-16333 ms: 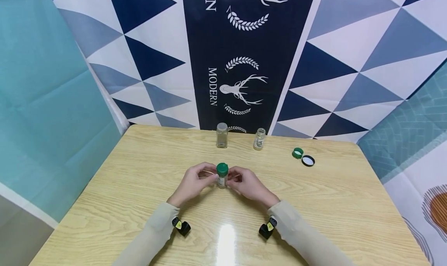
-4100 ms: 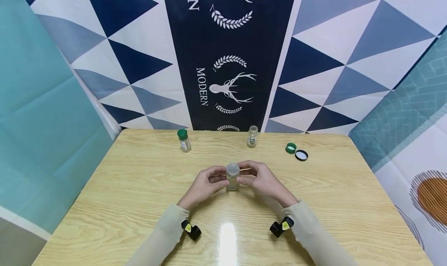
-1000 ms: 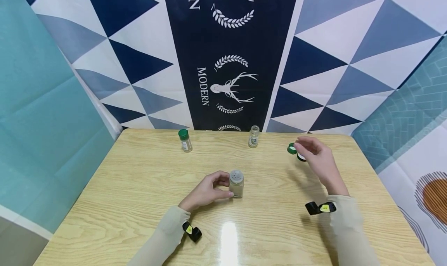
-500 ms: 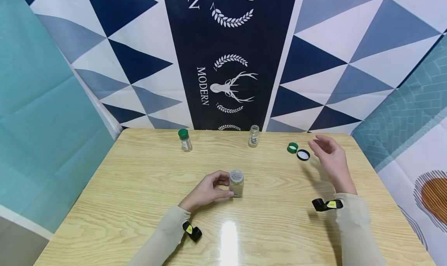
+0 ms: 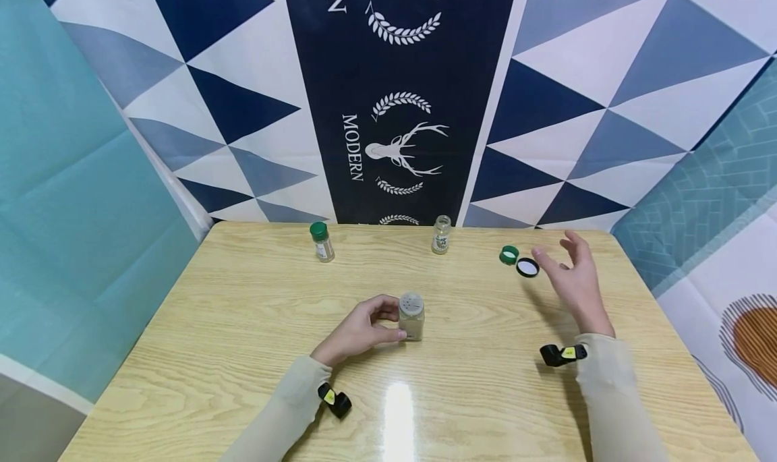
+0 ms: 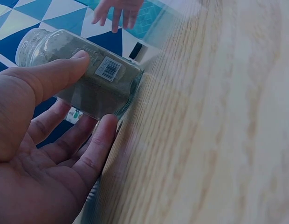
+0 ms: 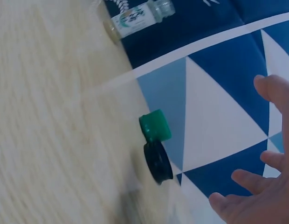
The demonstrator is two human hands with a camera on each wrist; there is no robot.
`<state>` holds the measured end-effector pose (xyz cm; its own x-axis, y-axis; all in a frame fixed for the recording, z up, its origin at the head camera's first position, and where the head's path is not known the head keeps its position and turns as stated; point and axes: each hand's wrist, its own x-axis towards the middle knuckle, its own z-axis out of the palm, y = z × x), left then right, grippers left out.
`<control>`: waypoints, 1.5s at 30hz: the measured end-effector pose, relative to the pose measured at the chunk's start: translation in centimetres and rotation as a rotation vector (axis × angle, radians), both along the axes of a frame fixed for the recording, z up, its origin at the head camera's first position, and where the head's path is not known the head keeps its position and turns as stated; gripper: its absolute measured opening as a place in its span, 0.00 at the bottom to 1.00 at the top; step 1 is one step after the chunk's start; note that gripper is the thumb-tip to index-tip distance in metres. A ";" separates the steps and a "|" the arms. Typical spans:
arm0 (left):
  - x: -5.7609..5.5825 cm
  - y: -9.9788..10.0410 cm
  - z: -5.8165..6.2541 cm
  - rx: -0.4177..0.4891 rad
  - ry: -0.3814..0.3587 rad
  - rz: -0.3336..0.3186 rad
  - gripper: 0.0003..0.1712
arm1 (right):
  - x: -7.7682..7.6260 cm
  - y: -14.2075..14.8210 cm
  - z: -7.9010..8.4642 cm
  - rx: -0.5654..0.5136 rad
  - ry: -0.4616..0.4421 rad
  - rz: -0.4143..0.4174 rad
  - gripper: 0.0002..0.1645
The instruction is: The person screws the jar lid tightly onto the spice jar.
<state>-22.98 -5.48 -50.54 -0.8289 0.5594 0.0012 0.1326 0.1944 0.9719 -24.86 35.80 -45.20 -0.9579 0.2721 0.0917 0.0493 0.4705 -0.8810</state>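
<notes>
- The left hand (image 5: 358, 327) holds a little spice jar (image 5: 411, 317) near the middle of the tabletop (image 5: 243, 327).
- Its thumb and fingers (image 6: 95, 144) curl round the side of the jar, so the hand is closed on it.
- The jar stands up straight on the wood. It has a grey top with small holes and pale powder inside.
- In the left wrist view you can see a small bar code on the jar.
- The right hand (image 5: 573, 280) is up in the air, at about 2 o'clock from the jar. Its fingers are spread apart and it holds nothing.
- Just beside that hand, at its 10 o'clock, lie two lids that touch each other.
- One is a green lid (image 5: 508, 254). The other is a black lid (image 5: 527, 267) with white inside.
- The hand is near the black lid but does not touch it.
- At 12 o'clock from the held jar, by the far edge, stands an open jar (image 5: 442, 235) with no lid and a label on it.
- At 11 o'clock from the held jar stands a jar with a green cap (image 5: 322, 241).
- The person wears pale sleeves (image 5: 285, 408).
- Behind the tabletop hangs a blue and white cloth (image 5: 400, 98) with triangles and a deer on it.
</notes>
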 end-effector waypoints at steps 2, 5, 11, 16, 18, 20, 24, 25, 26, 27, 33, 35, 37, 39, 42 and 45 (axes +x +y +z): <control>0.0 0.0 0.0 0.002 0.003 -0.001 0.30 | -0.1 0.0 -0.2 0.014 -0.015 0.013 0.61; 0.0 -0.1 0.0 0.003 0.002 -0.002 0.29 | -0.2 0.0 -0.5 0.042 -0.039 0.037 0.65; 0.0 -0.1 0.1 0.013 -0.021 -0.003 0.29 | -0.6 0.2 -1.5 0.103 -0.088 0.076 0.70; 0.0 0.0 0.2 0.011 -0.035 0.002 0.29 | -0.7 0.4 -2.1 0.087 -0.144 0.091 0.71; 0.0 0.0 0.2 0.010 -0.036 0.004 0.29 | -0.8 0.3 -2.2 0.091 -0.161 0.095 0.71; 0.0 0.0 0.2 0.010 -0.039 0.005 0.29 | -1.0 0.2 -2.3 0.104 -0.167 0.102 0.70; 0.0 0.0 0.1 0.009 -0.037 0.004 0.29 | -1.2 -0.1 -2.5 0.141 -0.164 0.111 0.69; 0.0 0.0 0.1 0.010 -0.036 0.004 0.29 | -1.3 -0.1 -2.5 0.147 -0.164 0.115 0.69; 0.0 0.0 0.1 0.010 -0.036 0.004 0.29 | -1.3 -0.1 -2.6 0.152 -0.168 0.119 0.68; -0.1 0.0 0.1 0.010 -0.035 0.004 0.29 | -1.4 -0.1 -2.7 0.158 -0.170 0.121 0.68; -0.1 0.0 0.2 0.015 -0.034 0.003 0.29 | -1.7 0.0 -3.4 0.229 -0.151 0.146 0.63; -0.1 0.0 0.2 0.015 -0.032 0.002 0.29 | -1.8 0.0 -3.7 0.265 -0.130 0.155 0.58; -0.1 0.0 0.3 0.015 -0.032 0.002 0.29 | -1.8 0.0 -3.9 0.291 -0.114 0.154 0.52; -0.1 0.0 0.2 0.016 -0.034 0.002 0.29 | -1.7 0.0 -4.1 0.310 -0.098 0.149 0.47; -0.1 0.0 0.2 0.017 -0.036 0.001 0.29 | -1.7 -0.2 -4.3 0.316 -0.087 0.129 0.42; -0.1 0.0 0.1 0.014 -0.036 0.001 0.29 | -1.7 -0.2 -4.4 0.311 -0.077 0.113 0.39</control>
<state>-23.09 -5.52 -50.41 -0.8291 0.5588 -0.0207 0.0973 0.1806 0.9787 -26.56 35.56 -49.59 -0.9878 0.1338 0.0800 0.0420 0.7225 -0.6901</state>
